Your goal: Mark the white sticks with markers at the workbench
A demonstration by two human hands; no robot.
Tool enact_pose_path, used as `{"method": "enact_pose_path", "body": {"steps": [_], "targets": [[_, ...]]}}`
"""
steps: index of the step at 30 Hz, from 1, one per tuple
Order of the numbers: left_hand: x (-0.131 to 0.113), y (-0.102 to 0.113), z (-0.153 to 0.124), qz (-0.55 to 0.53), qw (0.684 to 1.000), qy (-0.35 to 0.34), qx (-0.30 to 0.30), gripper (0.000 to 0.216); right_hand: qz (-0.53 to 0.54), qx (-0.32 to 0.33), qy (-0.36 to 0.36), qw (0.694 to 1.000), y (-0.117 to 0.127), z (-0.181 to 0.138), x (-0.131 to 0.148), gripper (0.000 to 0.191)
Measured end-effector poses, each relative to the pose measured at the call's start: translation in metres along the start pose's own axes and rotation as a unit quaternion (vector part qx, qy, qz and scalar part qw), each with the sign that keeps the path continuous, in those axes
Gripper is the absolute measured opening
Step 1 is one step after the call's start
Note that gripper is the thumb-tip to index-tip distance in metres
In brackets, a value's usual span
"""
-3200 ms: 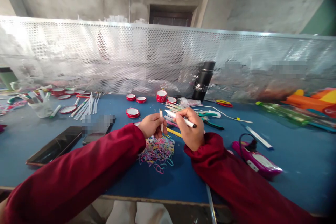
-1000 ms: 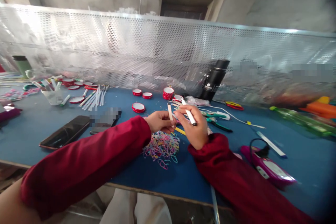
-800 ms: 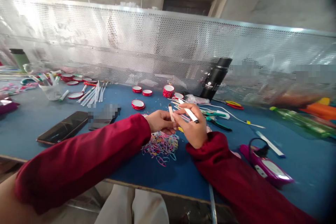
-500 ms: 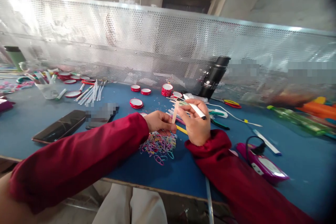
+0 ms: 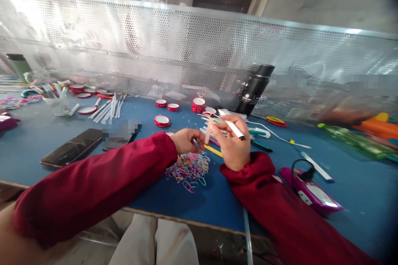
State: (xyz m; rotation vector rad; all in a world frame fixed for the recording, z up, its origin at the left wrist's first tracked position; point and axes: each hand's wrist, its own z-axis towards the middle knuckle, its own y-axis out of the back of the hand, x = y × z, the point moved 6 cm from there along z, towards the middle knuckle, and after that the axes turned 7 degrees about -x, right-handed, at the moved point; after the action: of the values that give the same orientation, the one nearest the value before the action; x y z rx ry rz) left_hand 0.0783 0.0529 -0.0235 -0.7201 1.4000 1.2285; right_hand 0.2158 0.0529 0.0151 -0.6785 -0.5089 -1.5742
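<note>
My right hand [image 5: 231, 143] is closed around a white marker with a black tip [image 5: 231, 124], and its fingertips also pinch a short pale stick [image 5: 209, 129] that stands nearly upright. My left hand [image 5: 186, 140] is curled just left of that stick, fingers bent over a pile of small coloured rubber bands [image 5: 187, 168] on the blue table [image 5: 46, 132]. What the left fingers hold, if anything, is too small to name. Both arms wear dark red sleeves.
Loose sticks and pens [image 5: 214, 122] lie behind my hands, beside red-rimmed lids [image 5: 162, 121], a black flask [image 5: 253, 90], pliers [image 5: 259, 144] and scissors [image 5: 274, 121]. A dark phone [image 5: 71, 152] lies left, a purple device with a cable [image 5: 309, 192] right. A perforated metal screen [image 5: 186, 58] backs the table.
The pale stick has passed from my left hand's grip into my right fingertips and tilted. My left hand has dropped slightly toward the rubber bands. The camera has shifted a little.
</note>
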Motion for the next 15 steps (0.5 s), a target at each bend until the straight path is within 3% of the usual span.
{"method": "enact_pose_path", "body": {"steps": [5, 12, 15], "targets": [[-0.0047, 0.0066, -0.0015, -0.017, 0.998, 0.021, -0.05, 0.014, -0.005, -0.004, 0.004, 1.0, 0.002, 0.0014, -0.0006, 0.033], [-0.0052, 0.0096, -0.0038, -0.008, 0.997, 0.036, -0.073, 0.039, 0.011, -0.01, -0.008, 1.0, 0.0015, 0.0015, -0.0004, 0.032], [-0.0051, 0.0089, -0.0027, -0.019, 0.997, 0.025, -0.074, 0.024, 0.004, -0.013, -0.007, 1.0, 0.0017, 0.0015, -0.0011, 0.033]]}}
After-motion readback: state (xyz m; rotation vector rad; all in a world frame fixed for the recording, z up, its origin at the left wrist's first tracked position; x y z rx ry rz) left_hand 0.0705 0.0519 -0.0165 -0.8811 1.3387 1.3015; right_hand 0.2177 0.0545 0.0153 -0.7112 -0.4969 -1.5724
